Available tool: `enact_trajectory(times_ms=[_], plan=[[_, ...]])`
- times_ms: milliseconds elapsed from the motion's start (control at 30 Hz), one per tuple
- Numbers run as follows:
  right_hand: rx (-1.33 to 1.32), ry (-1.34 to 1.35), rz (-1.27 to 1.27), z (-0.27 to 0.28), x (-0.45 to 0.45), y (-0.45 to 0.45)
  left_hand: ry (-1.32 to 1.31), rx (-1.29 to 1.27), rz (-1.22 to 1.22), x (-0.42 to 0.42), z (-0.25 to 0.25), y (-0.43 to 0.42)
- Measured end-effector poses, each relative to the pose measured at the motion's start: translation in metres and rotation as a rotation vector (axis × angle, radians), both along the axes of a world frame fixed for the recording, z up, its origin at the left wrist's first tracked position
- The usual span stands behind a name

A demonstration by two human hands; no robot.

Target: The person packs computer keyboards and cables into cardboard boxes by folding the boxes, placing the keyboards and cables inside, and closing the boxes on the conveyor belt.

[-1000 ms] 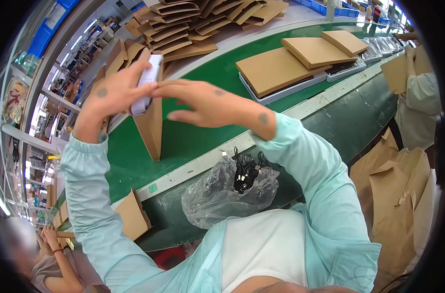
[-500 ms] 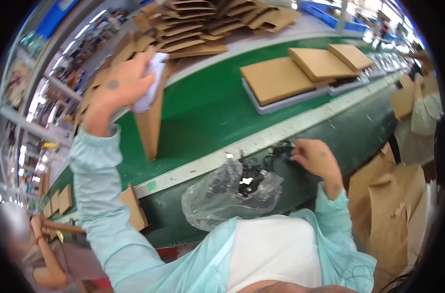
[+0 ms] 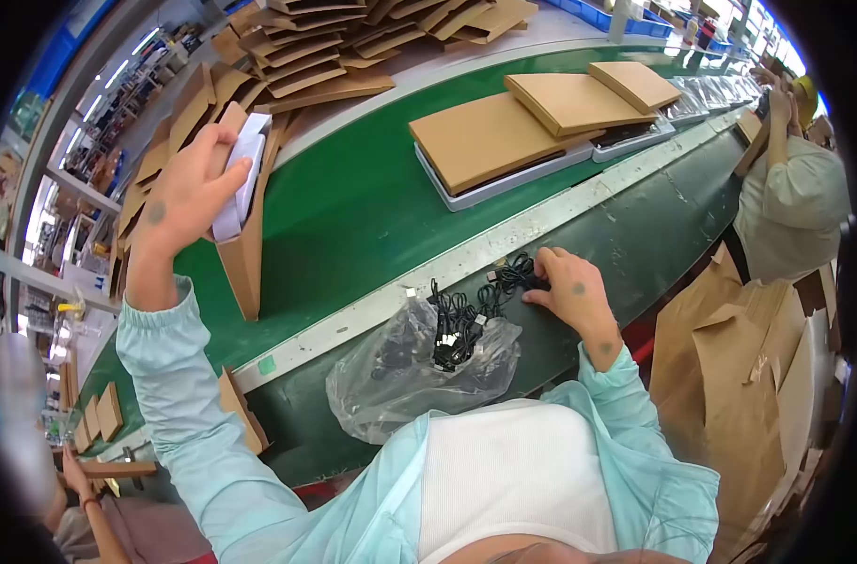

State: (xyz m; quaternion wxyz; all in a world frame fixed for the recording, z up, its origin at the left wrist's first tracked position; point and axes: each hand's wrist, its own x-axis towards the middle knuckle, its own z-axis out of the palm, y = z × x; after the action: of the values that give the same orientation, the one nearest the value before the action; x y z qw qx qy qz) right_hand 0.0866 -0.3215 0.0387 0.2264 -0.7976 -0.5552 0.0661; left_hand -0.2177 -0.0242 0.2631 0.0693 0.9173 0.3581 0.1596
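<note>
My left hand [image 3: 186, 193] is closed round the upper part of an upright brown carton [image 3: 243, 268] and the white insert [image 3: 241, 179] in its open side. The carton's narrow end rests on the green belt [image 3: 344, 226]. On the near ledge, my right hand [image 3: 571, 287] has its fingers and thumb closed on a bundle of black cables [image 3: 515, 273]. Left of it, more black cables [image 3: 457, 329] with pale plugs lie in and on a clear plastic bag [image 3: 391, 385].
Flat brown boxes [image 3: 494, 136] lie on grey trays [image 3: 513, 179] along the belt. Folded cartons [image 3: 306, 56] are piled behind it. One co-worker [image 3: 795, 188] is at the right, another [image 3: 118, 526] at the lower left. Brown paper [image 3: 729, 376] hangs at the right.
My right hand has left the carton's white insert and come down to the cables on the near ledge, closing on a bundle. My left hand still holds the carton.
</note>
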Motion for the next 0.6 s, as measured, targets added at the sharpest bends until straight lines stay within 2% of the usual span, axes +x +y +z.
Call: enact_trajectory(times_ms=[67, 300, 333, 433, 467, 567, 600], plan=[[0.046, 0.019, 0.003, -0.001, 0.004, -0.003, 0.018, 0.008, 0.023, 0.002, 0.002, -0.007], [0.263, 0.444, 0.084, 0.053, 0.038, 0.007, 0.041, -0.008, 0.028, -0.003, -0.001, -0.006], [0.203, 0.390, 0.075, 0.047, 0.049, 0.013, 0.046, -0.017, 0.041, -0.002, 0.000, -0.008], [0.218, 0.528, 0.075, 0.040, 0.056, 0.022, 0.048, -0.013, 0.038, -0.001, -0.002, -0.010], [0.295, 0.740, 0.061, 0.041, 0.053, 0.024, 0.053, 0.004, 0.013, -0.004, -0.005, -0.005], [0.417, 0.733, 0.107, 0.052, 0.040, 0.050, 0.033, 0.116, -0.077, -0.018, -0.016, 0.016], [0.465, 0.724, 0.172, 0.060, 0.029, 0.063, 0.049, 0.067, -0.045, -0.015, -0.011, 0.008]])
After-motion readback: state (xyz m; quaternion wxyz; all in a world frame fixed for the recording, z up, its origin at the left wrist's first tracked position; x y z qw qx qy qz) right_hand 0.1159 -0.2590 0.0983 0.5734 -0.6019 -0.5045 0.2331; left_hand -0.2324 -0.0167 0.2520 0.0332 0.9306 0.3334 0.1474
